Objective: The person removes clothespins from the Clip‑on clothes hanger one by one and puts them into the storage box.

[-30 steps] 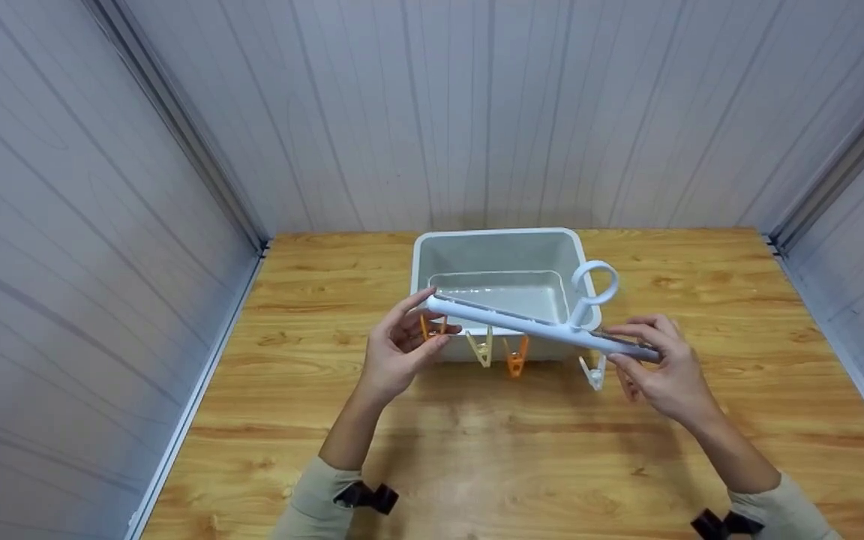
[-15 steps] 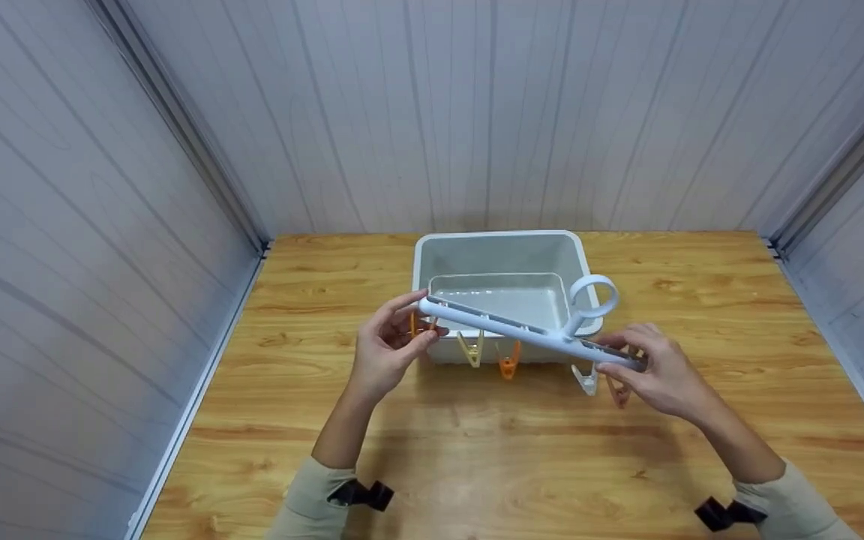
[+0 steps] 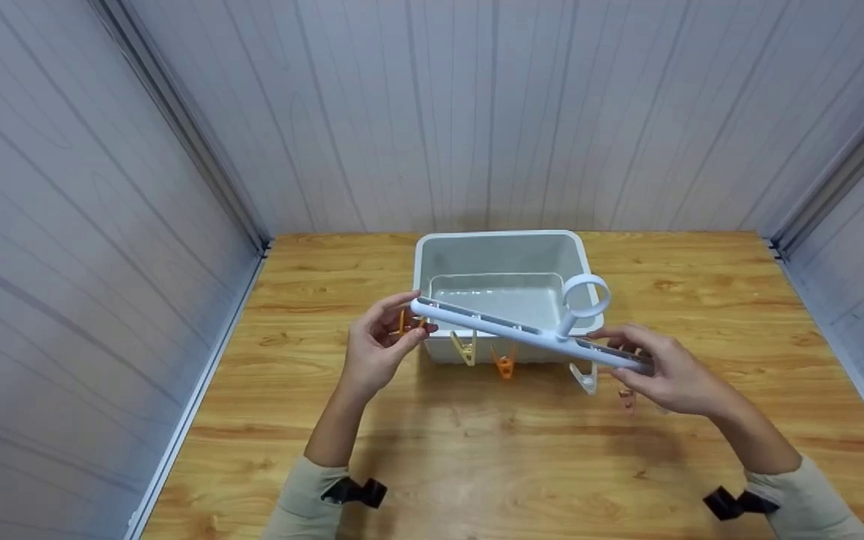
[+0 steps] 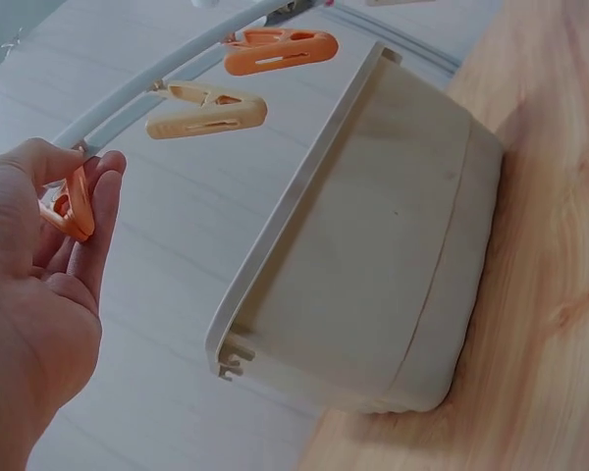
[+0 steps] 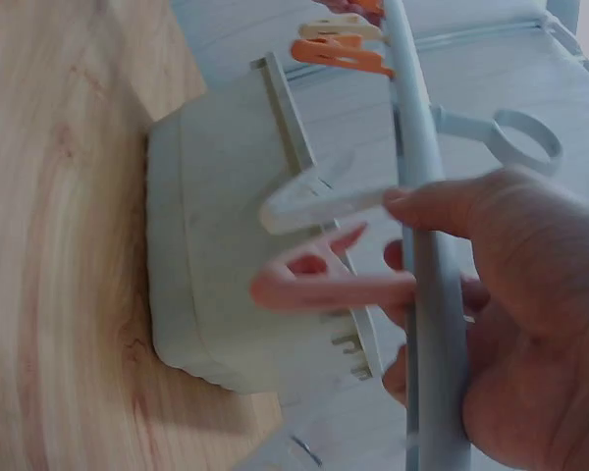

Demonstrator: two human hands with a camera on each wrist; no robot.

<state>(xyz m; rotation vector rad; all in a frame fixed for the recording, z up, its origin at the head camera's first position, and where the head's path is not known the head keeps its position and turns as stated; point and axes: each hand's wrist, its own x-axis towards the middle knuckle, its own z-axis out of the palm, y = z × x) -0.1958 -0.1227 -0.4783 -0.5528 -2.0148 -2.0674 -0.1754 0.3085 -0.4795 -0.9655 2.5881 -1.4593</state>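
Wall panels (image 3: pixel 447 112), pale with grey streaks: beyond and to either side of the hands. Table (image 3: pixel 477 450), wood-grain top: beneath both hands. Bin (image 3: pixel 503 255), light grey, rectangular, open-topped: standing on the table, beyond and between the hands. Hanger (image 3: pixel 507 330), pale bar: held off the table, slanting from one hand to the other, crossing the bin's near rim in the head view. Right hand (image 3: pixel 668 375): thumb and fingers gripping the bar near its right end. Left hand (image 3: pixel 376 349): thumb and fingers closed about the bar's left end. Ring hook (image 3: pixel 570 319): just inward of the right hand. Clips on the bar: orange clip (image 4: pixel 77 206), within the left hand's fingers; cream clip (image 4: pixel 206 113), next inward; second orange clip (image 4: pixel 285 51), further inward; white clip (image 3: pixel 586 379), just inward of the right thumb; pink clip (image 5: pixel 324 289), at the right hand, slightly blurred.
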